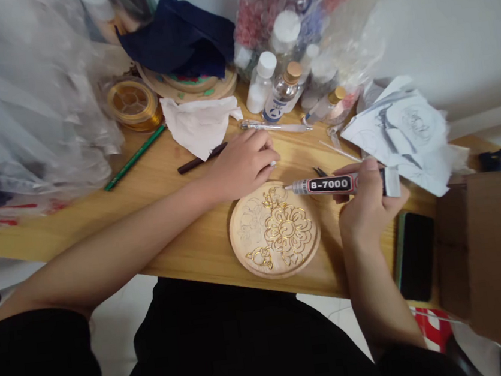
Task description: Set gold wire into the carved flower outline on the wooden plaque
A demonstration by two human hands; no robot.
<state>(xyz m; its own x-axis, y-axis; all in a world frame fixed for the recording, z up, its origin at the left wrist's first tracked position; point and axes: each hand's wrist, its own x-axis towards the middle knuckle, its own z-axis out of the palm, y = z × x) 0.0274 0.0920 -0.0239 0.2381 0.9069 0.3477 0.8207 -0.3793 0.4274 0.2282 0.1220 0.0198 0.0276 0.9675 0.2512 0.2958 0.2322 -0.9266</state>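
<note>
A round wooden disc [274,232] with a gold wire flower pattern lies near the front edge of the wooden table [184,238]. My right hand [367,205] is closed round a B-7000 glue tube [329,184], held level with its nozzle pointing left over the disc's upper edge. My left hand [241,163] rests on the table just behind the disc, fingers curled and pressed together at the tips; what they pinch, if anything, is too small to make out. A dark pen [202,158] lies beside that hand.
Small bottles [275,85] and a bag of beads stand at the back. Also behind: crumpled tissue [198,124], a gold wire spool [132,102], a green pencil [135,157], plastic bags at left. A paper sketch [402,131], a black phone [416,256] and a cardboard box [493,257] sit at right.
</note>
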